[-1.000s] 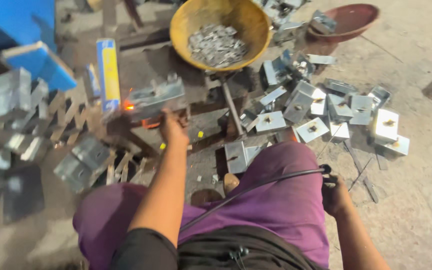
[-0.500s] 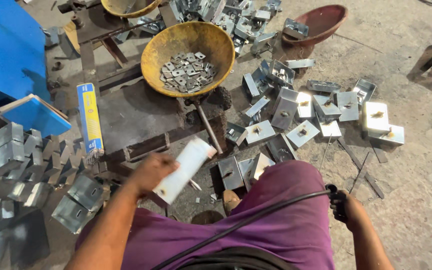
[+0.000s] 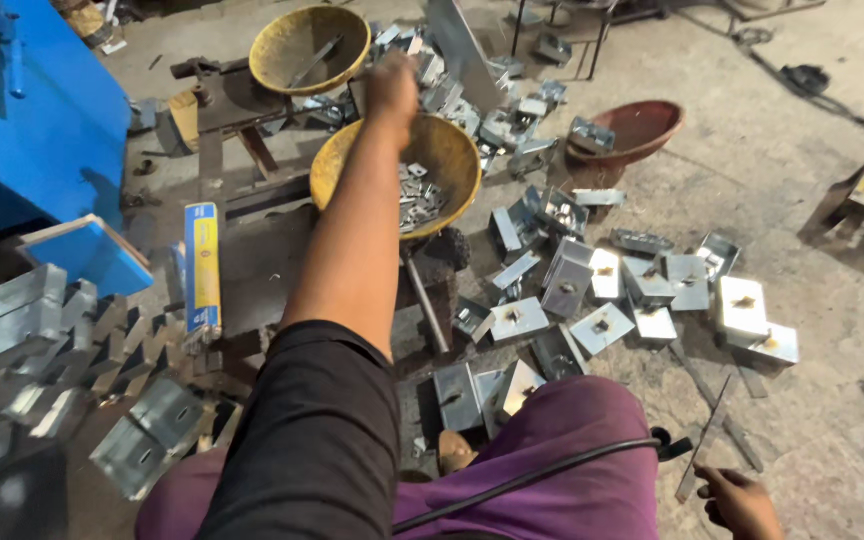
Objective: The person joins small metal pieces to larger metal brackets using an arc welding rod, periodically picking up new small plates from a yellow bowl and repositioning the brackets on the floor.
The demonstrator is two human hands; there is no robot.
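Head view shows the left hand (image 3: pixel 393 88), which half a second ago held a pale metal plate (image 3: pixel 464 50) near the lap, now stretched far out past the near yellow bowl (image 3: pixel 457 150), blurred, so I cannot tell whether its fingers grip the plate tilted just beside it. That bowl holds small metal pieces, the far yellow bowl (image 3: pixel 282 45) a strip, the red-brown bowl (image 3: pixel 642 125) seems empty. Low right, the right hand (image 3: pixel 737 500) curls closed around a black cable (image 3: pixel 552 470).
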